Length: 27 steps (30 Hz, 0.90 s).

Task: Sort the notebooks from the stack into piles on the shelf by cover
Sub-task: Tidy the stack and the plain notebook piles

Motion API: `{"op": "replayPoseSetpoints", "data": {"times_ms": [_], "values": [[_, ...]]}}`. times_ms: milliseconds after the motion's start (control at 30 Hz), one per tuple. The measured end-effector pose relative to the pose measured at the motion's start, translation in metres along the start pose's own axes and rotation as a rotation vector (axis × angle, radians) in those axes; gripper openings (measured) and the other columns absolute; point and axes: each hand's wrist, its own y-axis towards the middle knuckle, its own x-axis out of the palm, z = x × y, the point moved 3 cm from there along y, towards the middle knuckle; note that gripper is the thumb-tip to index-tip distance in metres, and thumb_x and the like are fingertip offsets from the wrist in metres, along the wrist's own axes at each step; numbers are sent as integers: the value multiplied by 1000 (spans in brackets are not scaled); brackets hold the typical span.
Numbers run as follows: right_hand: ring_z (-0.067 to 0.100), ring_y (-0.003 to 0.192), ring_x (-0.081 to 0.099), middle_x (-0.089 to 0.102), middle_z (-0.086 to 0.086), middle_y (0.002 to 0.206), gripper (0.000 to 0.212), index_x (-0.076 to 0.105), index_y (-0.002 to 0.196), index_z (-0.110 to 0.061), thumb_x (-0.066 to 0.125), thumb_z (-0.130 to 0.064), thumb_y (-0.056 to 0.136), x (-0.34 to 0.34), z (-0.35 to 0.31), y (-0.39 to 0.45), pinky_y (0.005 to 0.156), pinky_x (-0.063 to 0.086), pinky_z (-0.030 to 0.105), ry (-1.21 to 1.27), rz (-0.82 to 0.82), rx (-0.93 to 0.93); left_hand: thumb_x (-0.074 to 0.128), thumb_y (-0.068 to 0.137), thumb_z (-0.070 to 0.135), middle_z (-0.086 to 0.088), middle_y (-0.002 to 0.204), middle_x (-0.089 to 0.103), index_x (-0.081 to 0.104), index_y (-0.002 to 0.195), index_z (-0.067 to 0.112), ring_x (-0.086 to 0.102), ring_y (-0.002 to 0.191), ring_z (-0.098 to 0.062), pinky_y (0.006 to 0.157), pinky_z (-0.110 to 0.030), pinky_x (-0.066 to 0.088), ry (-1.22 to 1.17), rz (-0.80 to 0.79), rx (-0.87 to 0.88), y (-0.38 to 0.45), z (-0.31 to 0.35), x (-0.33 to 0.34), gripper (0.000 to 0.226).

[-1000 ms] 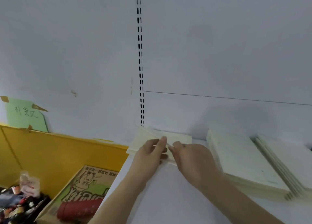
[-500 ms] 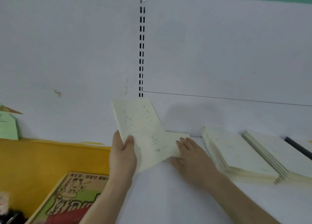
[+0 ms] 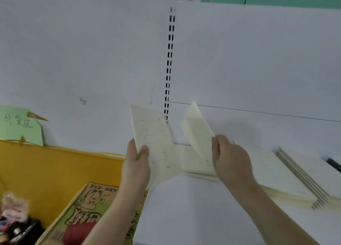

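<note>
At the far left of the frame a green paper sign [image 3: 20, 126] is taped to the white wall above a yellow panel [image 3: 55, 170]. Below it, in the lower left, lies a cardboard box [image 3: 88, 207] printed with a cartoon figure. Left of centre, the left hand [image 3: 135, 168] grips a cream notebook [image 3: 155, 143] by its lower left edge, thumb on the cover, holding it upright and clear of the white shelf [image 3: 193, 207]. Just right of it, the right hand [image 3: 230, 159] pinches a second cream notebook [image 3: 198, 134], tilted up from the small stack [image 3: 191, 163] lying on the shelf at centre. Farther right, two cream piles [image 3: 276, 180] lie side by side on the shelf, the rightmost overlapping its neighbour. A dark bar [image 3: 334, 164] shows at the right edge.
</note>
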Motion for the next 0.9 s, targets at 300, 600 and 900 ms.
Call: {"op": "replayPoseSetpoints", "data": {"times_ms": [300, 600, 900], "values": [[22, 124, 57, 62, 10, 131, 51, 59, 133, -9, 29, -32, 99, 3, -72, -66, 99, 49, 40, 179, -78, -145, 45, 104, 37, 6, 101, 75, 61, 113, 28, 72, 95, -10, 84, -35, 57, -179, -208, -27, -35, 11, 59, 20], [9, 141, 27, 37, -4, 152, 54, 36, 148, -13, 34, -40, 102, -48, 11, -62, 114, 23, 22, 327, -35, 176, 51, 101, 30, 14, 99, 71, 60, 110, 35, 68, 97, -17, 83, -50, 58, -100, -207, 2, -47, 6, 80, 14], [4, 103, 57, 61, -18, 111, 22, 52, 114, -29, 46, -42, 98, -100, 78, -69, 84, 40, 26, 590, -115, 621, 49, 102, 24, 13, 108, 73, 64, 117, 31, 68, 103, -10, 87, -37, 53, -185, -450, -14, -81, 19, 142, 23]]}}
